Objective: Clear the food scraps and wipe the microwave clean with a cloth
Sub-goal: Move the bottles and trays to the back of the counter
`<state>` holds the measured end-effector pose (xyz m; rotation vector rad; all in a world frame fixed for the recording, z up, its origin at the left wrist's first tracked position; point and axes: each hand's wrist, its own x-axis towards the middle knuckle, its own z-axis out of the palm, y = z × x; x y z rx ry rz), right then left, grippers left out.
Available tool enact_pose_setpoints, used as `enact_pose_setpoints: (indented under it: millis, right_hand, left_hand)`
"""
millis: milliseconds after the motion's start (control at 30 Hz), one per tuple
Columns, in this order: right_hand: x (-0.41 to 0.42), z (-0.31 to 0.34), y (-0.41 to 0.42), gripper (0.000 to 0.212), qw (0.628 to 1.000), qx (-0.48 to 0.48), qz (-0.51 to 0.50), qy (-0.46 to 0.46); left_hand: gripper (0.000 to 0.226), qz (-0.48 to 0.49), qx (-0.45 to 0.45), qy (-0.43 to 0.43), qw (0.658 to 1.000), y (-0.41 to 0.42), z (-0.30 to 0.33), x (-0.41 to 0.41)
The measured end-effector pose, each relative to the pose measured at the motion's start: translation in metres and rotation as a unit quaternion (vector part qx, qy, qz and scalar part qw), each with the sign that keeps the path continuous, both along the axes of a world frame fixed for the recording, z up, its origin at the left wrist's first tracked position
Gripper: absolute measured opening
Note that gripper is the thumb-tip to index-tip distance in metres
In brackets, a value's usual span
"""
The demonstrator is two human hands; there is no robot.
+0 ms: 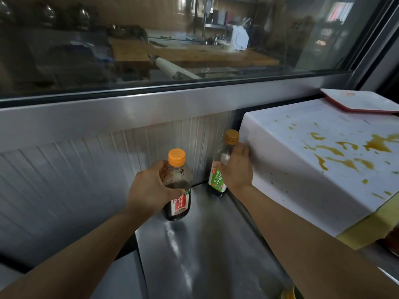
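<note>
Two sauce bottles stand on the steel counter, one in each hand. The left hand grips the red-labelled bottle, fingers curled round its shoulder just below the orange cap; dark sauce fills its lower part. The right hand holds the green-labelled bottle near its neck, under a gold cap. That bottle sits back in the corner, just beside the white microwave, and the right hand's knuckles are close against the microwave's side.

The microwave sits to the right of both bottles, seen from above. Its top carries yellow-orange spills and splatters, thickest toward the right edge, with small dark specks nearer the front corner. A white tray with a red rim lies on the back of the microwave's top. Something yellow shows beneath the microwave's front edge; what it is cannot be told. Behind the counter runs a ribbed metal panel, and above it a window.
</note>
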<state>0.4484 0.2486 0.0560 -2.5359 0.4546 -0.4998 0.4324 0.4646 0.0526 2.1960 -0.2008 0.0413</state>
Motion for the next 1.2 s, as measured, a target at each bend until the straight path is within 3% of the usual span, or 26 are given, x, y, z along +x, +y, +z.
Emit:
enact_pose_setpoints:
  millis: [133, 300, 500, 633, 900, 1200]
  right_hand:
    - [-0.001, 0.001, -0.002, 0.045, 0.998, -0.052, -0.019, 0.015]
    - [0.007, 0.004, -0.006, 0.045, 0.999, 0.031, 0.027, 0.005]
    - [0.016, 0.003, -0.013, 0.049, 0.994, 0.081, 0.073, -0.016]
    - [0.015, 0.0, -0.014, 0.04, 0.993, 0.085, 0.075, -0.021]
    - [0.009, 0.005, -0.015, 0.054, 0.999, -0.005, 0.043, -0.022]
    - [0.002, 0.007, -0.017, 0.025, 0.998, -0.037, 0.036, -0.04]
  left_hand:
    - [0.064, -0.006, 0.003, 0.0, 1.0, -0.002, 0.001, -0.001]
    - [0.063, -0.004, 0.012, -0.008, 1.0, -0.001, 0.002, 0.001]
    - [0.066, 0.002, 0.01, -0.013, 1.0, -0.002, -0.001, 0.005]
    - [0.066, 0.003, 0.008, -0.01, 1.0, -0.003, -0.004, 0.005]
    - [0.066, 0.004, 0.024, -0.008, 1.0, -0.008, -0.003, 0.002]
    - [0.067, 0.006, 0.038, -0.018, 0.999, -0.013, 0.002, -0.001]
